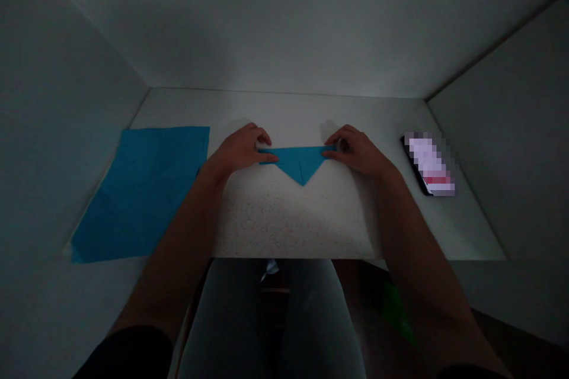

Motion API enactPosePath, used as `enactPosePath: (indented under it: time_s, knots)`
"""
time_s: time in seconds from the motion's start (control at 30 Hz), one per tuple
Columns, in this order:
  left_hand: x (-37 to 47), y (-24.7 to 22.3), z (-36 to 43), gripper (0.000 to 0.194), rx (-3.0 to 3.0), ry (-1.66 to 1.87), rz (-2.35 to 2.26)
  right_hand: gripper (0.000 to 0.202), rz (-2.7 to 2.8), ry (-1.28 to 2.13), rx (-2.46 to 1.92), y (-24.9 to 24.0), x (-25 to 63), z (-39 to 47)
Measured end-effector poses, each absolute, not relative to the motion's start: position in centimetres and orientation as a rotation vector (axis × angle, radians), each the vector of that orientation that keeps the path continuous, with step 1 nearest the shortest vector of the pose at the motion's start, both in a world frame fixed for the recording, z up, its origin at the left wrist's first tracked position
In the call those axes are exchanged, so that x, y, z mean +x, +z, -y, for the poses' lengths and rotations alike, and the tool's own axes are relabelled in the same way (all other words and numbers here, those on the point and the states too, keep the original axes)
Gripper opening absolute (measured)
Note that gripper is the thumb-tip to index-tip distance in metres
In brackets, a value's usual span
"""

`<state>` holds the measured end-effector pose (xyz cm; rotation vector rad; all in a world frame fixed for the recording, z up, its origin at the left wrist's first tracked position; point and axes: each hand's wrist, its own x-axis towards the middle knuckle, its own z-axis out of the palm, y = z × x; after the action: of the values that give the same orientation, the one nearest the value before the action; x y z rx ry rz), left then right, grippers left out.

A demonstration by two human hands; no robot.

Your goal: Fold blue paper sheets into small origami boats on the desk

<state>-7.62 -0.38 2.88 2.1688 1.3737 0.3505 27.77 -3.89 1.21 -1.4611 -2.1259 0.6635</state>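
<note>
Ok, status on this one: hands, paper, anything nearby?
Left hand, right hand pressing the folded blue triangle flat. Blue sheet left, phone right.

A pale, speckled tabletop (288,219) fills the space between light walls, its near edge running straight across above the seated person's lap. A small blue paper folded into a downward-pointing triangle (297,163) lies flat near the table's middle. To the left of that triangle, well apart, a larger stack of flat blue paper sheets (142,189) reaches the near left edge. To its right, near the side wall, lies a dark-framed phone with a lit screen (429,164).
</note>
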Motion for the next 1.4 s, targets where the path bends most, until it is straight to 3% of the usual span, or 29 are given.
enactPosePath:
  time_s: [0.33,0.6,0.87,1.23,1.4]
  knots:
    - [-7.8,2.5,0.4,0.028,2.057,0.411,-1.318,0.036,2.09,0.837,-1.48,1.3,27.6,4.2]
    - [-7.9,3.3,0.5,0.03,2.018,0.591,-1.15,0.04,1.998,0.769,-1.482,0.9,28.0,3.8]
    - [-8.7,3.8,0.3,0.056,2.027,0.354,-1.0,0.032,1.892,0.588,-1.539,0.3,28.4,3.3]
    - [-8.1,2.8,-0.2,0.032,2.062,0.547,-1.167,0.031,1.829,0.659,-1.502,0.5,28.1,3.3]
    - [-8.3,2.5,-0.3,0.031,2.03,0.665,-1.278,0.033,1.807,0.816,-1.41,0.7,27.9,3.5]
